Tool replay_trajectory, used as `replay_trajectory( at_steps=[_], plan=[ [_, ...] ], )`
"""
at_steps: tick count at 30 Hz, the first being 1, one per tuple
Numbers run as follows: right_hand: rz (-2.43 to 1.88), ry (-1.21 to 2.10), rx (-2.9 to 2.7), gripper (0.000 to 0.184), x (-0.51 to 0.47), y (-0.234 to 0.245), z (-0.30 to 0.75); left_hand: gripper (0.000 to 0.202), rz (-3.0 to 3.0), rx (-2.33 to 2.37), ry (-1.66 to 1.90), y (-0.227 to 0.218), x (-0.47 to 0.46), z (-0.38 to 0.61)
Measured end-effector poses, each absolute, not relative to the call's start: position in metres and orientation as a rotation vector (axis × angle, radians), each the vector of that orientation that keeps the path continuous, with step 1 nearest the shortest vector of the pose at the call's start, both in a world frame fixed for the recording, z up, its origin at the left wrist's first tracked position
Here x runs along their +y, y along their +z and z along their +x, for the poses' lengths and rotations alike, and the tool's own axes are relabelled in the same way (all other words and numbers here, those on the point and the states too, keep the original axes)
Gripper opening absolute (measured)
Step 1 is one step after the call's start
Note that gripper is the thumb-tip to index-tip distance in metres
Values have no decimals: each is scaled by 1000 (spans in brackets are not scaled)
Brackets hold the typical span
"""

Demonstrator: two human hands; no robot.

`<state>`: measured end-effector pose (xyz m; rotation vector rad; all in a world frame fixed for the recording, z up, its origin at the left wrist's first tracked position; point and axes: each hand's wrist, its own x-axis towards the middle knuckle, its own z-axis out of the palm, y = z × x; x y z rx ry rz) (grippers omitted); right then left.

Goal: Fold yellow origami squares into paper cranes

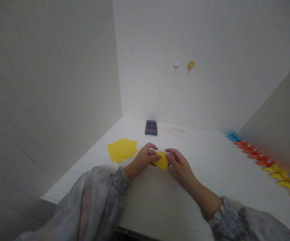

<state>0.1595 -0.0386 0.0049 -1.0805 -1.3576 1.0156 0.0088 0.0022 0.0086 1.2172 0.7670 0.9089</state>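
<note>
Between my two hands is a small piece of yellow paper (162, 161), held a little above the white table and looking folded. My left hand (146, 156) pinches its left side, the thumb lying on top. On the right edge, my right hand (178, 161) grips it between thumb and fingers. The fingertips beneath the paper are partly hidden. To the left of my left hand, several yellow paper sheets (122, 149) lie overlapping on the table.
A phone (151, 128) rests near the back wall. Along the right side runs a row of folded paper pieces: blue (232, 135), orange-red (254, 152) and yellow (284, 177). Two hooks, one white (176, 63) and one yellow (191, 64), are on the back wall. Walls enclose the table (197, 201).
</note>
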Motion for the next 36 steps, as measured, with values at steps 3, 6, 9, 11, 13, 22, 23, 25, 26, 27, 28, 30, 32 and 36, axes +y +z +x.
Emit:
replay_trajectory(
  at_steps=[3, 6, 9, 11, 13, 22, 23, 25, 26, 27, 28, 30, 32, 36],
  plan=[
    [-1039, 781, -1581, 32, -41, 8, 162, 28, 1186, 833, 996, 11, 4, 8],
    [-1028, 584, -1764, 35, -40, 6, 164, 23, 1197, 832, 958, 10, 4, 9],
    [-1038, 579, -1752, 25, -37, 2, 166, 23, 1172, 788, 928, 11, 3, 9],
    [-1047, 645, -1698, 21, -36, 1, 167, 24, 1172, 788, 936, 13, 2, 9],
    [-1054, 743, -1629, 18, -35, 1, 168, 24, 1192, 796, 950, 14, 1, 9],
    [-996, 998, -1406, 22, -36, 3, 168, 17, 1056, 645, 953, 18, -2, 9],
    [-986, 1027, -1390, 23, -36, 4, 167, 17, 1045, 633, 950, 19, -2, 9],
    [-984, 1090, -1344, 24, -37, 5, 167, 18, 1041, 627, 943, 19, -2, 8],
    [-993, 1116, -1313, 24, -37, 5, 167, 20, 1043, 628, 939, 20, -3, 8],
    [-1008, 1136, -1282, 24, -37, 6, 167, 22, 1044, 630, 936, 19, -3, 8],
    [-1024, 1146, -1257, 24, -37, 6, 168, 24, 1045, 636, 932, 19, -3, 7],
    [-1046, 1131, -1234, 25, -37, 7, 168, 27, 1053, 646, 930, 19, -3, 7],
    [-1062, 1103, -1238, 25, -37, 7, 169, 28, 1065, 652, 932, 18, -3, 6],
    [-1084, 1085, -1252, 25, -38, 8, 169, 27, 1094, 653, 930, 18, -3, 6]
  ],
)
